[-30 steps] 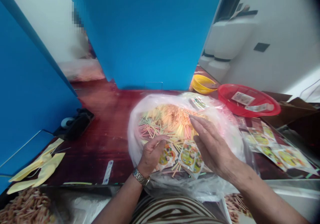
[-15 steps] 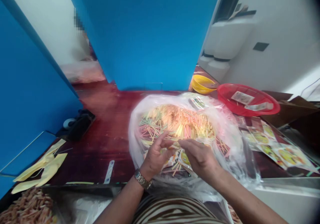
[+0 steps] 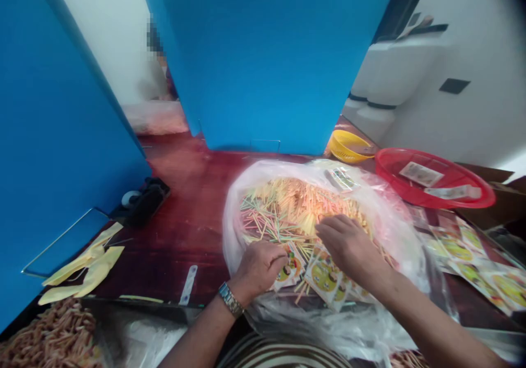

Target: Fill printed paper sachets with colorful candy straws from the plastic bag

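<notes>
A clear plastic bag [image 3: 236, 220] lies spread open, full of thin pastel sticks [image 3: 263, 214] in yellow, pink, orange and green. My left hand [image 3: 261, 266], with a metal watch on the wrist, is curled at the bag's near side. Its thumb lies against a small printed packet [image 3: 292, 266]; whether the fingers grip it is hidden. My right hand [image 3: 351, 245] is over the sticks with its fingers bent together, the tips pointing into the pile and partly hidden. Below it, more printed packets [image 3: 324, 277] lie on the sticks.
A red basket [image 3: 444, 184] and a yellow basket [image 3: 349, 146] stand at the back right, with printed packets [image 3: 464, 253] nearby. Blue panels [image 3: 263, 61] rise behind the dark red table [image 3: 189, 193]. A tape dispenser [image 3: 143, 201] and yellow strips [image 3: 92, 266] sit left.
My hands have moved apart: the left sits lower beside the packets, the right is further over the sticks. The view has shifted, so the bag appears further right.
</notes>
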The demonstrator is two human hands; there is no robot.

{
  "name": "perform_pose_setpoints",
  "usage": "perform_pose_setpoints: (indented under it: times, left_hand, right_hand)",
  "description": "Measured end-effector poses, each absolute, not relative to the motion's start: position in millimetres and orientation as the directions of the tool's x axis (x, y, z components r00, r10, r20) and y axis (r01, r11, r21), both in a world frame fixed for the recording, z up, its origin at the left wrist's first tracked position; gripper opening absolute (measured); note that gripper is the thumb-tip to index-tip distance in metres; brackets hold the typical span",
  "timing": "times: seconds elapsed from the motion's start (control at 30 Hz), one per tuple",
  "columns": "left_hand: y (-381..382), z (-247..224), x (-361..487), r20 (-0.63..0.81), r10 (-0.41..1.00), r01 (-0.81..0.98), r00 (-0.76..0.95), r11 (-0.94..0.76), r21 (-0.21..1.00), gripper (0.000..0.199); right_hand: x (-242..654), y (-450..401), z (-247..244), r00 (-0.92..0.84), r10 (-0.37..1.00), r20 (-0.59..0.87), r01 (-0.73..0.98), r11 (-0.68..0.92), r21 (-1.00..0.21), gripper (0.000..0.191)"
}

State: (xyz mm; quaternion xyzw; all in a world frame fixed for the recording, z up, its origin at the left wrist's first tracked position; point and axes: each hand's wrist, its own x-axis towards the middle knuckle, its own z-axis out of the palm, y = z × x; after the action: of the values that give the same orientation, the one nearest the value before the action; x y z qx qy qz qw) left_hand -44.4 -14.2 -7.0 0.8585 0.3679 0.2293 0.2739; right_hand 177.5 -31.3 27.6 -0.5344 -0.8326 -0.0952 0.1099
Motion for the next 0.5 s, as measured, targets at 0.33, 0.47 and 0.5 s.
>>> perform_pose_setpoints:
  times: [0.33, 0.47, 0.5]
  left_hand:
    - [-20, -31, -45, 0.213, 0.702, 0.512, 0.679, -0.662, 0.548, 0.013]
    - [-21, -31, -47, 0.229, 0.706, 0.476, 0.67, -0.645, 0.598, 0.012]
    - [-21, -29, -48, 0.238, 0.716, 0.461, 0.656, -0.63, 0.625, 0.012]
  right_hand:
    - [94, 179, 0, -0.728, 0.682, -0.065, 0.676, 0.731, 0.094, 0.017]
    - [95, 185, -6, -0.719, 0.692, -0.069, 0.689, 0.722, 0.055, 0.019]
    - [97, 182, -3, -0.71, 0.702, -0.057, 0.7, 0.713, 0.042, 0.019]
